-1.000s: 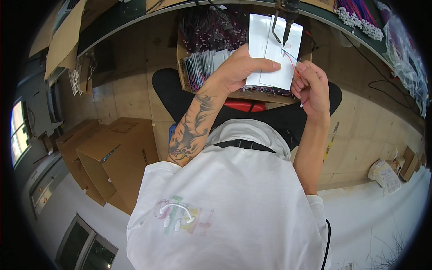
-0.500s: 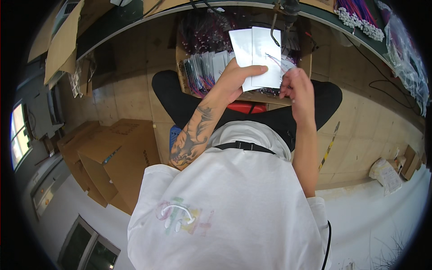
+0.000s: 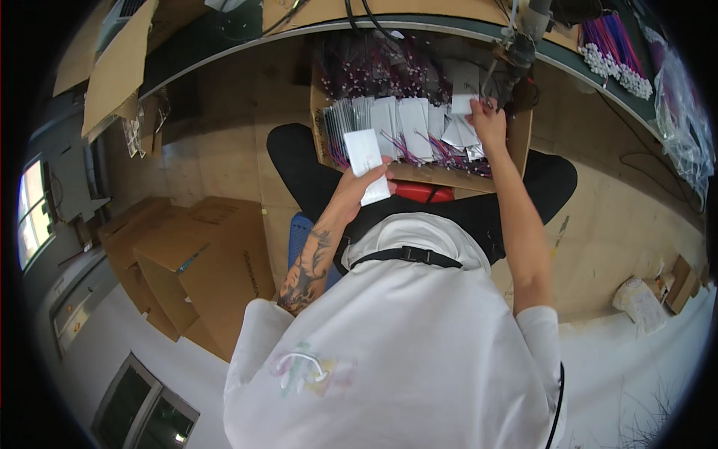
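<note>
My left hand [image 3: 360, 188] is closed on a flat white rectangular panel [image 3: 363, 146], held upright just in front of an open cardboard box [image 3: 523, 146]. Over the box's right side, my right hand [image 3: 488, 123] pinches the lower edge of a second white panel [image 3: 465, 81]. Inside the box stands a row of similar white panels [image 3: 385, 120], with thin red and blue wires [image 3: 419, 150] at their lower ends. Further back in the box lies a tangle of dark reddish wires with small white connectors [image 3: 359, 75].
A metal arm-like fixture [image 3: 516, 52] hangs from the green workbench [image 3: 224, 46] beside my right hand. Bundled wires with white plugs [image 3: 617, 63] and clear plastic bags [image 3: 680, 112] sit at its right. Cardboard boxes [image 3: 209, 269] stand on the floor to the left.
My hands have moved apart. The left one has drawn back leftward with one panel, while the right has gone up under the fixture with another.
</note>
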The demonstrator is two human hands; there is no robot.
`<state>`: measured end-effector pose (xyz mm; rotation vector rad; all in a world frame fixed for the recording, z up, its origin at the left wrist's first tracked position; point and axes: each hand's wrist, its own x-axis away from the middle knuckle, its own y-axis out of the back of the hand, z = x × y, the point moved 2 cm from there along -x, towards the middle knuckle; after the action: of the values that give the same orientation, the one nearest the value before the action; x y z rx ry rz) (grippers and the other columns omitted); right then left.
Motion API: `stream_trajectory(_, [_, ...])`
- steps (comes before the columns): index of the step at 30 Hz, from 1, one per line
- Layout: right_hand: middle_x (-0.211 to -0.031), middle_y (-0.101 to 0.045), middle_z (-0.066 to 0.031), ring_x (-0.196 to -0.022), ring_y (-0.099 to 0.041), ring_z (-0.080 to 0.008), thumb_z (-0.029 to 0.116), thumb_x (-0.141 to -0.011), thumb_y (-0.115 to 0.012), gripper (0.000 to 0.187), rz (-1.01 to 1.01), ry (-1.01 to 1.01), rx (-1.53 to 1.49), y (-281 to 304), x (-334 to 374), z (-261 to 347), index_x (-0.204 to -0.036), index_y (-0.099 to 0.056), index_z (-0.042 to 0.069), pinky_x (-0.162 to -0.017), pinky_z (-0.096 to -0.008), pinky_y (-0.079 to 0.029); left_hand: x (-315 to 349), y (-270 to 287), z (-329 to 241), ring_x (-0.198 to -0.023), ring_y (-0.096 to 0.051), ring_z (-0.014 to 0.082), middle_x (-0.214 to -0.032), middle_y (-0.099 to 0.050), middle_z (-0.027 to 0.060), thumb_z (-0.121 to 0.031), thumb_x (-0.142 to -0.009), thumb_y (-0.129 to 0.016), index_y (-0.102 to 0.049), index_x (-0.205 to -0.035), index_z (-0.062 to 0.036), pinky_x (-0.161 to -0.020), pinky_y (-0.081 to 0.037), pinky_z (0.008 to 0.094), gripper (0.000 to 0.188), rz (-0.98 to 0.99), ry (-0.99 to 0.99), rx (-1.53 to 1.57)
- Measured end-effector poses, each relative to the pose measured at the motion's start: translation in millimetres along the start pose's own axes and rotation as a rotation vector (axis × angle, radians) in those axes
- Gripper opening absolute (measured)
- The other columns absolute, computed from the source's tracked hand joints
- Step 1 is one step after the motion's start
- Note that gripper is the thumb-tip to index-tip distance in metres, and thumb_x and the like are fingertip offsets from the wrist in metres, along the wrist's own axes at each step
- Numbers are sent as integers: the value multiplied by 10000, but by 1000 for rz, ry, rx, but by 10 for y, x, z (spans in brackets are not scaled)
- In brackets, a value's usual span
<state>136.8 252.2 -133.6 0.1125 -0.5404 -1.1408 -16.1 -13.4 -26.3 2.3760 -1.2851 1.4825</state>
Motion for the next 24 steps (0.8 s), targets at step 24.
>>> stream_trajectory(24, [-858, -646, -70, -734, -608, -114, 228, -883, -603, 275, -287, 276, -237, 1798, 255, 1808, -1011, -584, -15, -659, -233, -481, 151, -474, -62, -1079, -562, 359, -1267, -494, 231, -82, -863, -475, -354, -1308, 27, -876, -504, 434, 474, 394, 7, 185])
